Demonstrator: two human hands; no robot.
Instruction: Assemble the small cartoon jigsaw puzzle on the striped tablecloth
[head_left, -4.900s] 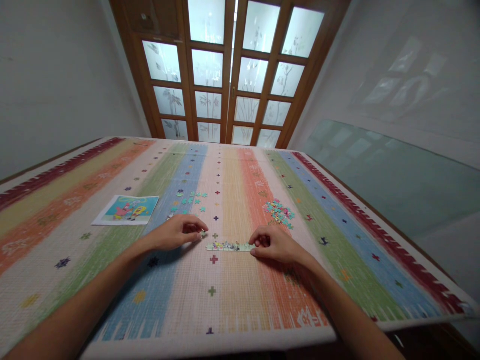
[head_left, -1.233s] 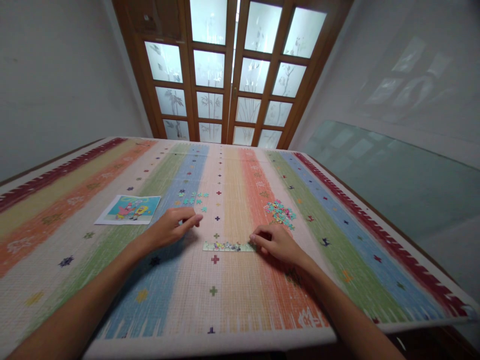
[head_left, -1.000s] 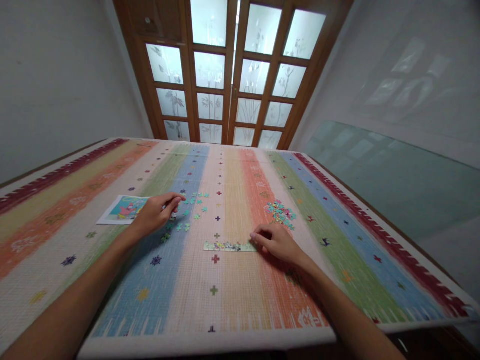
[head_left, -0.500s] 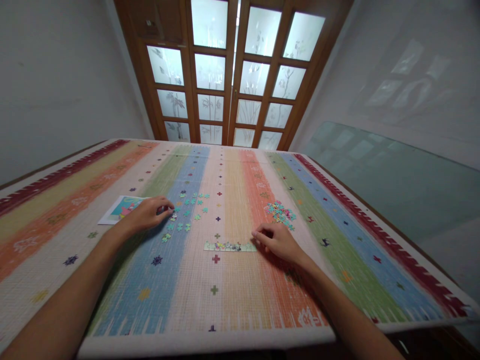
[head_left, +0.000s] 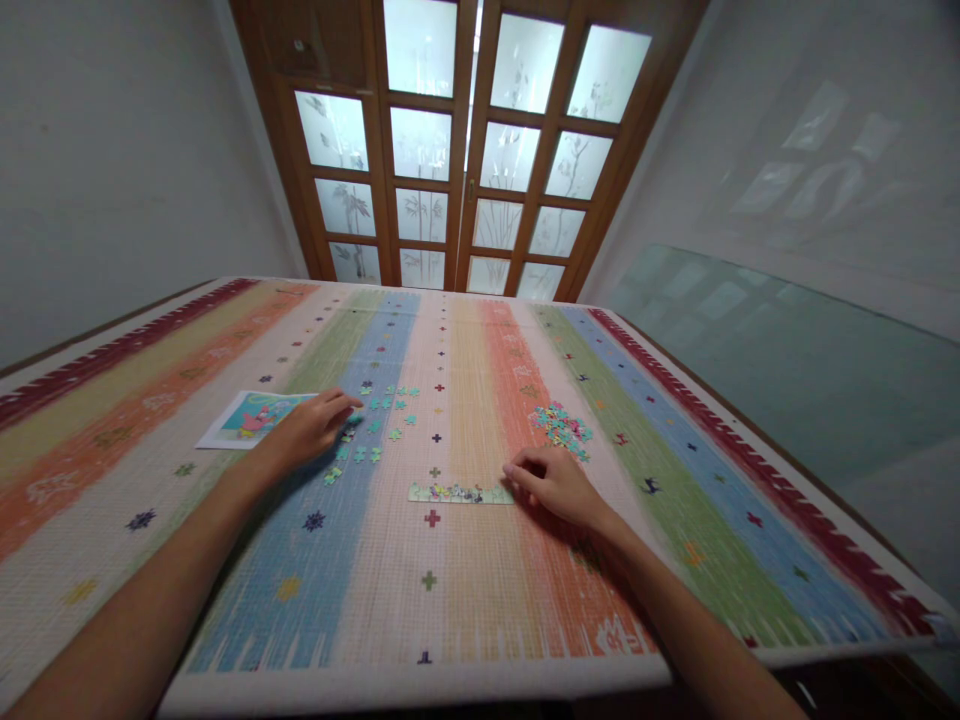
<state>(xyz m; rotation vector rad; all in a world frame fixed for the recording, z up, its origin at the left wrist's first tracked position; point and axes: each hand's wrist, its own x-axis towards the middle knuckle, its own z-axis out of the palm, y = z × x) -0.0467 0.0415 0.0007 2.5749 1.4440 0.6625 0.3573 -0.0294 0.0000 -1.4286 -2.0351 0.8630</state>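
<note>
A short strip of joined puzzle pieces (head_left: 460, 493) lies on the striped mat (head_left: 465, 590). My right hand (head_left: 551, 483) rests at the strip's right end, fingers curled with the tips touching it. My left hand (head_left: 309, 427) reaches over scattered loose teal pieces (head_left: 373, 432) on the blue stripe, fingers bent down among them; whether they pinch a piece is hidden. A cartoon reference picture (head_left: 251, 418) lies just left of that hand.
A small heap of loose puzzle pieces (head_left: 561, 423) sits on the orange stripe beyond my right hand. The mat's near edge (head_left: 420, 685) is close to me. Wooden glazed doors (head_left: 450, 150) stand behind; a glass panel (head_left: 787, 350) leans at the right.
My left hand left the strip's left end and moved left and away to the scattered teal pieces by the picture. My right hand stayed at the strip's right end.
</note>
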